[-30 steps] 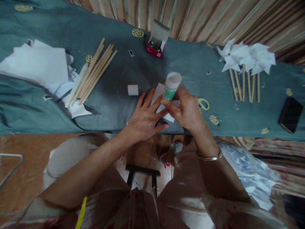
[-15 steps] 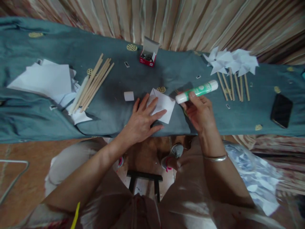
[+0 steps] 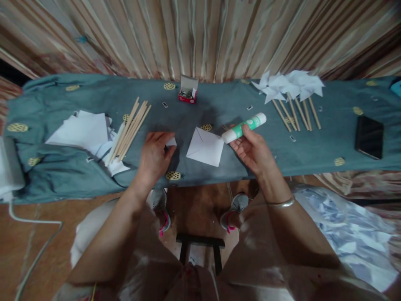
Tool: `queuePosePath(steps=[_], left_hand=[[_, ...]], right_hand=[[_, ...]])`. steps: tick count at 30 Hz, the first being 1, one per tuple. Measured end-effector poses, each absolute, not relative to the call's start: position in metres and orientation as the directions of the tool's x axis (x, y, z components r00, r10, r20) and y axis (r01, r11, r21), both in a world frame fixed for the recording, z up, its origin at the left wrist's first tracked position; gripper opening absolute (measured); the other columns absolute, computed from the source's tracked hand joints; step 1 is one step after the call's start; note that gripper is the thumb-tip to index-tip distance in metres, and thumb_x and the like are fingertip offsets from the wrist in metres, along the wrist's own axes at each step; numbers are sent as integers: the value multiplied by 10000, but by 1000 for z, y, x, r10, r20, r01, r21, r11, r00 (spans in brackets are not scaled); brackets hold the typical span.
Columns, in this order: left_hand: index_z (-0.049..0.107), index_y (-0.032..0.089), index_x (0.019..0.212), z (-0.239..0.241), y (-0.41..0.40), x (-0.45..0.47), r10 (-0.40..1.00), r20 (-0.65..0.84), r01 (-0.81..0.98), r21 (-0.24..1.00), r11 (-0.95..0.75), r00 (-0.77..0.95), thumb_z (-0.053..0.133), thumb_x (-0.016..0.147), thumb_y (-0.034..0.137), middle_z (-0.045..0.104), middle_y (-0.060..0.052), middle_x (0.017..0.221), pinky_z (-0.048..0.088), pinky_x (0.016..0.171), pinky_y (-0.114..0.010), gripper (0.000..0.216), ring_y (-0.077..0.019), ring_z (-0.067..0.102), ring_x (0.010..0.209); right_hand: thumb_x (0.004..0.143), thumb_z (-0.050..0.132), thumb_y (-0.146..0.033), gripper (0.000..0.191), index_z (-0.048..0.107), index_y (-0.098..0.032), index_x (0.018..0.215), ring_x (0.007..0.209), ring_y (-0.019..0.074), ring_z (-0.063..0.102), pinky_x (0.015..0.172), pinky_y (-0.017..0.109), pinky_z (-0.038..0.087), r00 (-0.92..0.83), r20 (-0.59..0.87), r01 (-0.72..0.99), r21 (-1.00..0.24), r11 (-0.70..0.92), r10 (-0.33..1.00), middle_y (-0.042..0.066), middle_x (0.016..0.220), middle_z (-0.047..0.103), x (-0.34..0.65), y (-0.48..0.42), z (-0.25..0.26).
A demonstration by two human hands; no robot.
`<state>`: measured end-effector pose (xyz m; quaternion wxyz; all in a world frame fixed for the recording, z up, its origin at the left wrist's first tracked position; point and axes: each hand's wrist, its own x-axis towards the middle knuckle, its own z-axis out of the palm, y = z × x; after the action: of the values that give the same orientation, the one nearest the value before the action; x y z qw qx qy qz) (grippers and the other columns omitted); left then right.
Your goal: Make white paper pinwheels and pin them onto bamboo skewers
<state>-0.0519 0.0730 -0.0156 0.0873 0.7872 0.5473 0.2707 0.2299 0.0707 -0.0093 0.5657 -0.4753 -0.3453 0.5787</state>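
My left hand (image 3: 155,154) is at the left of the middle of the table, thumb and fingers closed around a small white cap (image 3: 171,142), which looks like a glue stick's cap and is partly hidden. In my right hand (image 3: 250,147) is a green and white glue stick (image 3: 247,126), gripped between thumb and fingers, its white end pointing left. Between the hands a square of white paper (image 3: 205,147) with crease lines or folded edges lies flat on the cloth. The glue stick's left end is close to the paper's upper right corner.
Wooden sticks (image 3: 133,129) lie beside white paper sheets (image 3: 83,131) on the left. An open red box (image 3: 187,99) of small metal pieces stands at the back. White paper pinwheels (image 3: 290,85) on sticks lie at the right, near a black phone (image 3: 369,138).
My left hand has left the square paper and moved left onto the small white cap. My right hand still holds the glue stick. The view has shifted.
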Motion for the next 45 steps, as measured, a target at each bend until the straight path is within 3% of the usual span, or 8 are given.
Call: queuePosePath(steps=[2,4,7,9,12,16,23,45], left_hand=[[665,217,1098,-12,71,-46,927,307,783,512,-353,217,557,876,332,701,-80,1082,525,927,-459,272,-266,630,1037],[661,201,1108,-8,66,-36,954,256,679,673,-293,157,607,847,343,702,-81,1095,538,904,-419,302,-234,652,992],[654,174,1118,-4,58,-16,991,123,362,922,-135,55,695,771,365,708,-83,1095,560,846,-363,399,-205,678,929],[669,157,1067,-2,55,-5,998,52,177,983,-57,32,768,685,346,718,-80,1066,563,840,-347,437,-202,686,911],[688,152,982,-1,55,6,1000,17,34,999,-17,19,810,616,299,731,-60,996,564,839,-334,412,-193,690,885],[695,160,943,1,56,9,1000,19,-3,1000,-19,16,819,596,262,736,-46,964,562,847,-335,383,-190,690,881],[692,164,978,-1,55,9,998,48,34,998,-50,48,812,622,269,731,-52,1009,559,863,-339,390,-197,686,922],[709,167,983,0,51,8,971,227,207,949,-238,76,789,693,262,738,-42,988,563,838,-290,315,-169,690,874]], right_hand=[[747,750,-501,286,692,-245,860,804,143,697,742,288,602,61,-173,-344,-928,-142,983,5,882,739,223,69,-8],[713,788,-468,278,701,-235,836,766,132,688,732,275,596,36,-201,-401,-900,-170,979,1,850,736,216,67,-7],[647,852,-398,274,697,-218,783,739,108,680,750,246,586,-5,-243,-502,-838,-212,970,-21,813,728,205,65,-6],[628,873,-356,268,694,-213,766,741,100,680,773,237,583,-29,-258,-539,-809,-232,966,-33,801,727,200,63,-4],[604,891,-312,259,694,-211,739,748,101,683,788,235,586,-42,-275,-567,-785,-249,961,-39,795,735,195,62,-1],[586,901,-296,257,701,-209,723,737,92,681,766,216,590,-42,-274,-568,-784,-249,961,-47,788,740,193,61,1],[525,925,-312,292,717,-189,688,685,68,666,733,174,584,-26,-292,-564,-786,-255,956,-50,728,729,191,59,3],[536,917,-367,321,706,-199,710,715,116,680,793,276,600,-41,-250,-449,-860,-242,967,-26,758,734,185,58,1]])
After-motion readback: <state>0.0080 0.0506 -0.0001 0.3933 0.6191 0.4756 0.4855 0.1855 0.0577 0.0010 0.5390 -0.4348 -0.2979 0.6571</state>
